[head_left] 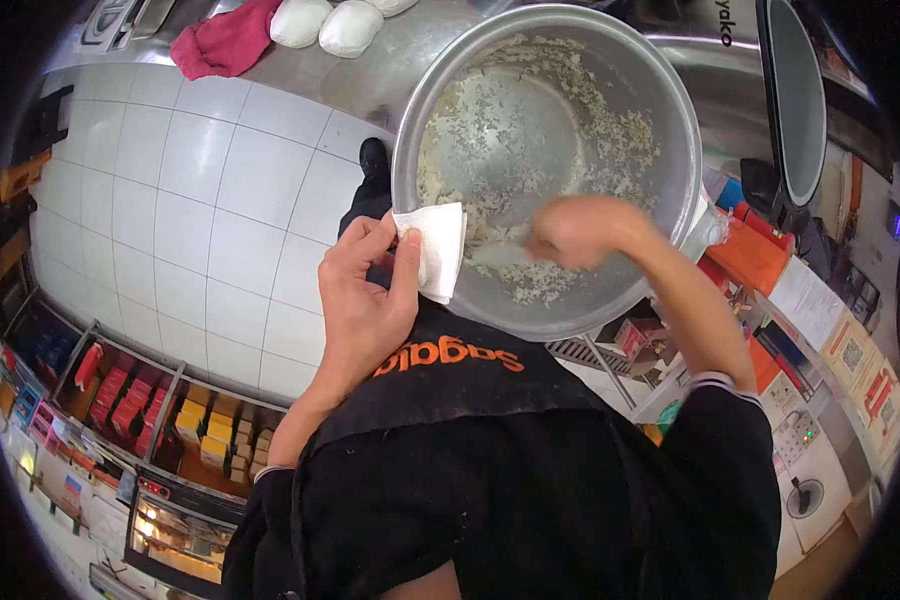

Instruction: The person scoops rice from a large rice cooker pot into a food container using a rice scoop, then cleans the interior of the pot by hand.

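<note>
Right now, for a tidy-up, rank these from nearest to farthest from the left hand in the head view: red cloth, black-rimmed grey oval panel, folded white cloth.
1. Folded white cloth: held in the left hand, at the pot rim.
2. Red cloth: upper left, on the metal counter.
3. Black-rimmed grey oval panel: upper right, beyond the pot.

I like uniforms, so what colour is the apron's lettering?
The lettering is orange; see the head view.

Black apron, orange lettering; black short sleeves, pale-striped cuffs.
</note>
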### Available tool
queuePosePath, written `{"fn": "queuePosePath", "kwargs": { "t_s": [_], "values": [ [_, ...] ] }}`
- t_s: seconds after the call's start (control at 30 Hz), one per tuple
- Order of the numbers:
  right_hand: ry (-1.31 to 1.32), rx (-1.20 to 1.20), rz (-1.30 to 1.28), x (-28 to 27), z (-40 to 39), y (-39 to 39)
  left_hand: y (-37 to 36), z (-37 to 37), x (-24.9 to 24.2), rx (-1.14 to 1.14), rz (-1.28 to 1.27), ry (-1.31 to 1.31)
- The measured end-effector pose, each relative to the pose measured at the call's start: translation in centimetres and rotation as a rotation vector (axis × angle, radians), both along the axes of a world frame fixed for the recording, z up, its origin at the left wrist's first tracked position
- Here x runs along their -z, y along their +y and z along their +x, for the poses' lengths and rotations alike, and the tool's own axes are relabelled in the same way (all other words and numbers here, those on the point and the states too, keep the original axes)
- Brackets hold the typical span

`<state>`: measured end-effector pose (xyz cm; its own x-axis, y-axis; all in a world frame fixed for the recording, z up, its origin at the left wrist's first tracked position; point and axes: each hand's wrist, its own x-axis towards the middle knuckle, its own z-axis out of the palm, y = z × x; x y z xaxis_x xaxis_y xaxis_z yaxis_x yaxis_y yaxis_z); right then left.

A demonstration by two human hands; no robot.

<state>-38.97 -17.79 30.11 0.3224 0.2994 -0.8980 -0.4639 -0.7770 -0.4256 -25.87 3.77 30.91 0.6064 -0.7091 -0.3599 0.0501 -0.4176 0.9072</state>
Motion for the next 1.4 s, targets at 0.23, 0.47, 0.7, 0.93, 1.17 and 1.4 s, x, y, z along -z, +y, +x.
{"fn": "queuePosePath", "kwargs": {
  "t_s": [0.23, 0.47, 0.7, 0.93, 1.17, 1.4],
  "values": [
    [-0.001, 0.023, -0.117, 2.9, -1.4, 1.6, 0.2, 0.0, 1.0, -0.036, -0.026, -0.021],
    [-0.142, -0.066, -0.263, -3.5, -2.7, 2.1, -0.1, 0.0, 0.7, -0.050, 0.011, 0.067],
    [0.000, -0.116, -0.161, -7.8, -2.5, 1.3, 0.1, -0.3, 0.8, -0.058, 0.009, 0.109],
    [0.114, -0.150, -0.202, -5.9, -2.7, 1.1, -0.9, -0.9, 1.4, -0.024, -0.038, 0.059],
    [0.045, -0.079, -0.208, -2.2, -2.8, 0.1, -1.7, -0.9, 1.4, -0.003, -0.055, 0.016],
    [0.062, 0.011, -0.081, 2.1, -3.1, -0.3, -1.4, -1.3, 1.1, 0.001, -0.057, 0.121]
  ]
}}
